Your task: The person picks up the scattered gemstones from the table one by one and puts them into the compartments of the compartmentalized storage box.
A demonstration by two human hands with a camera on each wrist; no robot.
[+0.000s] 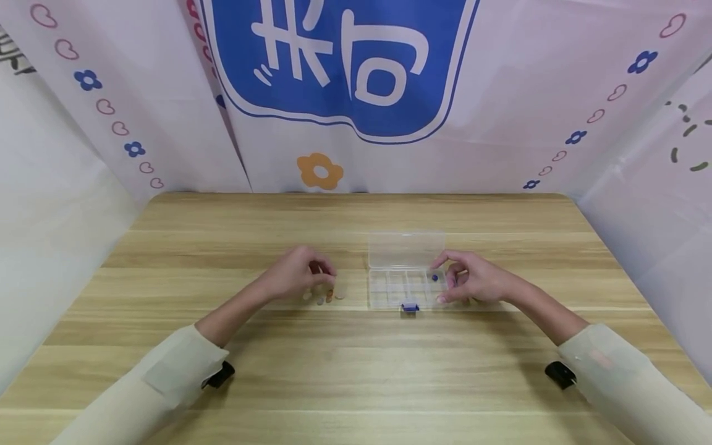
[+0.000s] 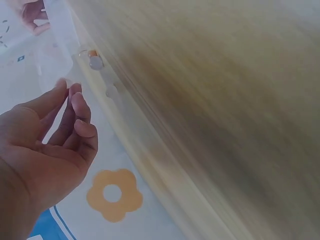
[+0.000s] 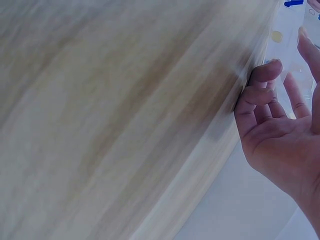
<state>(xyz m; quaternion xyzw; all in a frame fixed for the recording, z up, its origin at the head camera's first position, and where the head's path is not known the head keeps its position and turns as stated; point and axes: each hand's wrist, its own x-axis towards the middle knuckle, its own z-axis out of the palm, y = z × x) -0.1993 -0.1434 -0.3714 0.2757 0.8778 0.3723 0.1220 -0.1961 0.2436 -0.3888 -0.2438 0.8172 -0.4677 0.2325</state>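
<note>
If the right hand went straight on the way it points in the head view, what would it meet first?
The right hand would most likely meet the right end of the transparent rectangular plastic compartment box; in that view it overlaps that end, though whether they touch is unclear.

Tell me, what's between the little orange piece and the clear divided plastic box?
In the head view, a small pale piece lies beside the little orange piece, then bare wooden tabletop reaches to the clear divided plastic box.
</note>
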